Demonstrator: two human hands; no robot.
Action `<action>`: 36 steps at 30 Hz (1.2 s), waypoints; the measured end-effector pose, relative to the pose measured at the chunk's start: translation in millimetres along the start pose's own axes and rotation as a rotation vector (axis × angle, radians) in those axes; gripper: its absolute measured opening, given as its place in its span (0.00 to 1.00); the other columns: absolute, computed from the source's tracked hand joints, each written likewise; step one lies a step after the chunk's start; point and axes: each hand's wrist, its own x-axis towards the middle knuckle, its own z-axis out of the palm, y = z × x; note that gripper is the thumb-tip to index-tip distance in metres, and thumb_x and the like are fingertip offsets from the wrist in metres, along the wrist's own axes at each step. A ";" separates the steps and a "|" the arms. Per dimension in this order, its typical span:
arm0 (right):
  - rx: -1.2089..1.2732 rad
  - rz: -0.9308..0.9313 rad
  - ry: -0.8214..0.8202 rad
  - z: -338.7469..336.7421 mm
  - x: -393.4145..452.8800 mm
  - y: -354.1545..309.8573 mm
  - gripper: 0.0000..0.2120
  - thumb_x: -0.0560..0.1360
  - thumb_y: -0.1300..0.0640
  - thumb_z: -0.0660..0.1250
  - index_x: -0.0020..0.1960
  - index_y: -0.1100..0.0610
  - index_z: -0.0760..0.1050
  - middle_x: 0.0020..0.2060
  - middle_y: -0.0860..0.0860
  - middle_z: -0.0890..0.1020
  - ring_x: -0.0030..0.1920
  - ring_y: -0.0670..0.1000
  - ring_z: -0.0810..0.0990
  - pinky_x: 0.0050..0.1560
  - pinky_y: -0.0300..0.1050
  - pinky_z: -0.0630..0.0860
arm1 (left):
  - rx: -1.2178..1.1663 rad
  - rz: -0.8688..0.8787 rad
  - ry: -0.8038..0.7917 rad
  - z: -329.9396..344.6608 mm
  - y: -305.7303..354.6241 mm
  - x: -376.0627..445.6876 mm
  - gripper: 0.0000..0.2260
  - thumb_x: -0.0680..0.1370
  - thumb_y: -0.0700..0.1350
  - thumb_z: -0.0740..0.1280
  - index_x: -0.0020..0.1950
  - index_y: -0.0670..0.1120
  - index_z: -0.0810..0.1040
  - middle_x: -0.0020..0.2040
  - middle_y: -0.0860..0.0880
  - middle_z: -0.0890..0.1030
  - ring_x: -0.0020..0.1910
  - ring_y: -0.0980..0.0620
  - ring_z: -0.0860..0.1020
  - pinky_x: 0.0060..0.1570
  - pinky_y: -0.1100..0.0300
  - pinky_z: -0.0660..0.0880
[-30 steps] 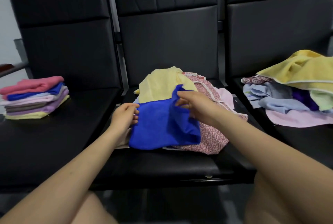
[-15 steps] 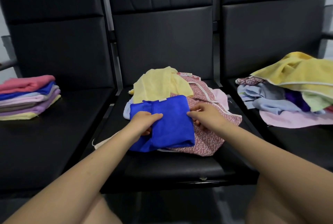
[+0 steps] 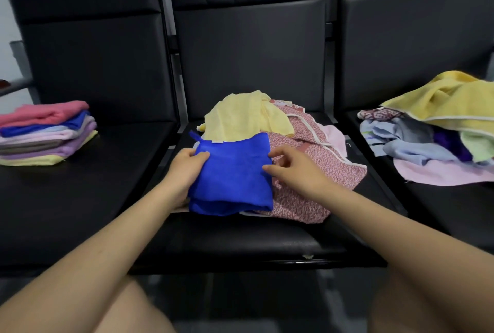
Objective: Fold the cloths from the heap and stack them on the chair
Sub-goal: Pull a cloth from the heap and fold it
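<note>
— Cloth first: where does the blue cloth (image 3: 232, 174) lie?

— On the middle chair (image 3: 240, 241), folded, on top of the loose heap (image 3: 307, 172) and at its front left. Its long sides run away from the person; the doubled edge faces the seat's front lip.

— And the hands?

— The left hand (image 3: 185, 169) is at the cloth's left edge, thumb on top and fingers curled under, so it holds the cloth. The right hand (image 3: 291, 169) is at the right edge, fingers loosely spread, tips touching the fabric or just off it; I cannot tell which. It holds nothing.

— Which way does the stack lie from there?

— To the left. The stack (image 3: 45, 134) sits on the left chair (image 3: 80, 199), toward that seat's far left and back. The left hand is the nearer one, and it already has the grip.

— Room to move?

— Bare black seat lies between cloth and stack, with only the narrow gap between the two seats to cross. I judge a low leftward carry is enough.

— Risks?

— The cloth rests on the pink patterned cloth (image 3: 320, 188), so a drag could pull that along; lifting seems safer. Another heap (image 3: 433, 140) lies on the right chair (image 3: 441, 220), well away from that path.
</note>
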 end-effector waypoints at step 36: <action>0.864 0.320 -0.266 79.5 72.7 -168.8 0.07 0.80 0.61 0.59 0.50 0.61 0.76 0.37 0.55 0.84 0.35 0.51 0.83 0.32 0.39 0.79 | -0.772 -0.250 -0.282 -92.2 -0.7 13.0 0.14 0.79 0.51 0.64 0.61 0.47 0.78 0.53 0.46 0.83 0.52 0.47 0.80 0.54 0.53 0.75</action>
